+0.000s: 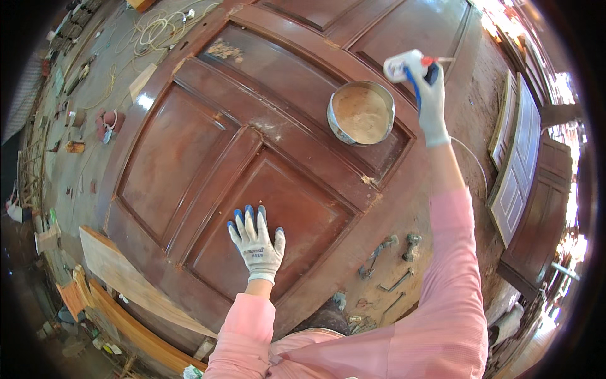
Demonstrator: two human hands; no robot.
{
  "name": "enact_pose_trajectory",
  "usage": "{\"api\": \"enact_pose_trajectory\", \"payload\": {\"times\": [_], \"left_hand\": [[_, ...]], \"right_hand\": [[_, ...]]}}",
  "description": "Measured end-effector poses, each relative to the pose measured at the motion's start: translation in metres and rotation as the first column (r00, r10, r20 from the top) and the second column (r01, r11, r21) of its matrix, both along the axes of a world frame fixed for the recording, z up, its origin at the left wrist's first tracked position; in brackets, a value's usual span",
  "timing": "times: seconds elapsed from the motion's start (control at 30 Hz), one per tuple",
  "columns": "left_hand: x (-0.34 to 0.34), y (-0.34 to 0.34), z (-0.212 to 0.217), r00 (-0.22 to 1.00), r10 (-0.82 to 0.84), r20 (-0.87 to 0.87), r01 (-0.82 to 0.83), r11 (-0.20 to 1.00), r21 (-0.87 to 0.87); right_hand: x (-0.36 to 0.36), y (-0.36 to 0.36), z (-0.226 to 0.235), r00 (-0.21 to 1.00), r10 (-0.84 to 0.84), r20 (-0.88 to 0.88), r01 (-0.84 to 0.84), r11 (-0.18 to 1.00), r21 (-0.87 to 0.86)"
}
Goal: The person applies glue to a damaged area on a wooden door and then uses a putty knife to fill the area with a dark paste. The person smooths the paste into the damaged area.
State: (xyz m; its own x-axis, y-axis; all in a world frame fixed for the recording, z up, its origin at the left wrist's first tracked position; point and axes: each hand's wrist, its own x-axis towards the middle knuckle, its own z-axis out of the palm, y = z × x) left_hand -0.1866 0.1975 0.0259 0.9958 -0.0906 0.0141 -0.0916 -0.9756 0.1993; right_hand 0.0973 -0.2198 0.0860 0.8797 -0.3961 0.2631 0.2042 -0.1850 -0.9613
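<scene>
Left hand (257,243) spread flat on door panel (208,158), right hand (428,95) gripping glue bottle (404,65)

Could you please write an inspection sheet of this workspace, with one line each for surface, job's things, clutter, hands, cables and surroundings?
Surface: large brown panelled wooden door lying flat, worn, with pale chipped patches.
Job's things: white squeeze bottle with a red nozzle; round metal bowl of tan paste standing on the door.
Clutter: metal tools on the ground beside the door; wooden planks along its near-left edge.
Hands: left hand, gloved, flat on a door panel, fingers spread; right hand, gloved, raised and gripping the bottle.
Cables: coiled cord on the floor beyond the door.
Surroundings: more doors lying at the right; dusty workshop floor.
</scene>
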Motion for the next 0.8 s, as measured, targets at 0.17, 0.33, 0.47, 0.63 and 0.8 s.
{"api": "enact_pose_trajectory", "payload": {"times": [0.17, 0.33, 0.47, 0.63, 0.8], "left_hand": [[0.000, -0.008, -0.003, 1.000, -0.001, 0.009, 0.002, 0.998, -0.059], [0.000, -0.007, -0.004, 0.999, 0.028, 0.047, -0.026, 0.999, -0.043], [-0.001, -0.004, -0.006, 0.997, 0.035, 0.062, -0.034, 0.999, -0.028], [0.000, -0.007, -0.006, 0.996, 0.038, 0.082, -0.036, 0.999, -0.031], [-0.001, -0.010, -0.006, 0.997, 0.035, 0.075, -0.034, 0.999, -0.017]], "right_hand": [[-0.067, 0.029, -0.021, 0.977, 0.062, -0.203, -0.146, 0.891, -0.429], [-0.081, 0.047, -0.035, 0.995, -0.035, -0.093, -0.047, 0.656, -0.753], [-0.087, 0.048, -0.037, 0.956, -0.094, -0.277, -0.088, 0.811, -0.578], [-0.091, 0.030, -0.042, 0.841, 0.068, -0.537, -0.088, 0.996, -0.013], [-0.133, 0.021, -0.046, 0.909, 0.043, -0.414, -0.005, 0.996, 0.093]]}}
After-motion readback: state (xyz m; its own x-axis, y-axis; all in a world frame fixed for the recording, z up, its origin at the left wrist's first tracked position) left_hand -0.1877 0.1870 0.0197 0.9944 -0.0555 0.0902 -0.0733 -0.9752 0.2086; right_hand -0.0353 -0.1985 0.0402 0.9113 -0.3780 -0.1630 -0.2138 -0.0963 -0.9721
